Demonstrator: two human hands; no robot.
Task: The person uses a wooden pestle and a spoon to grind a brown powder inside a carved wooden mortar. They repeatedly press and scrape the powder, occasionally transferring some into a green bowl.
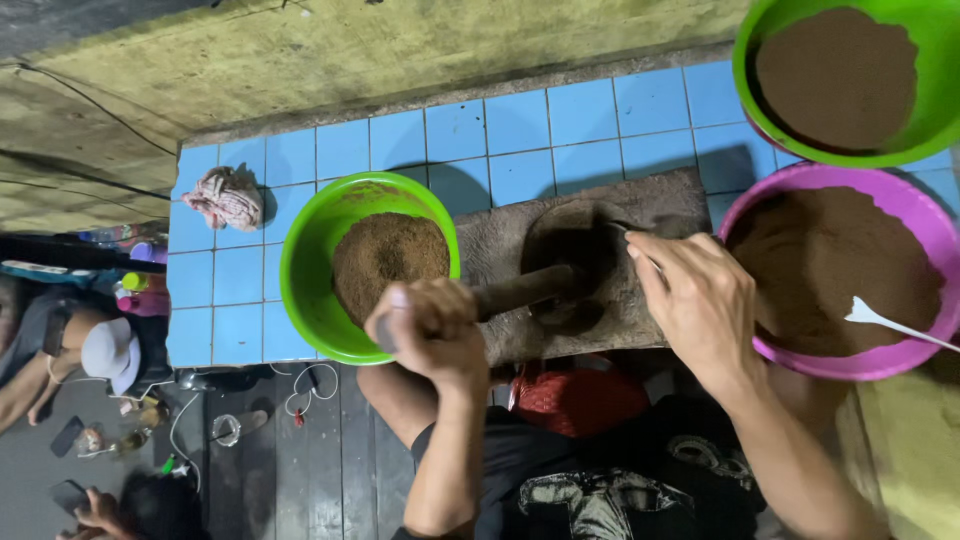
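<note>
Left hand (pixel 432 325) clamped on pestle (pixel 520 292), right hand (pixel 695 300) pinching spoon (pixel 632 240) over stone mortar (pixel 575 265) — bowls beside mortar full already, probably little left.

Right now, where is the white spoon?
In the head view, the white spoon lies at far right in the purple bowl of brown powder, bowl end toward the right hand, which does not touch it.

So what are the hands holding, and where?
Left hand grips the pestle by its upper end. Right hand pinches a thin utensil over the mortar; exact hold unclear.
</note>
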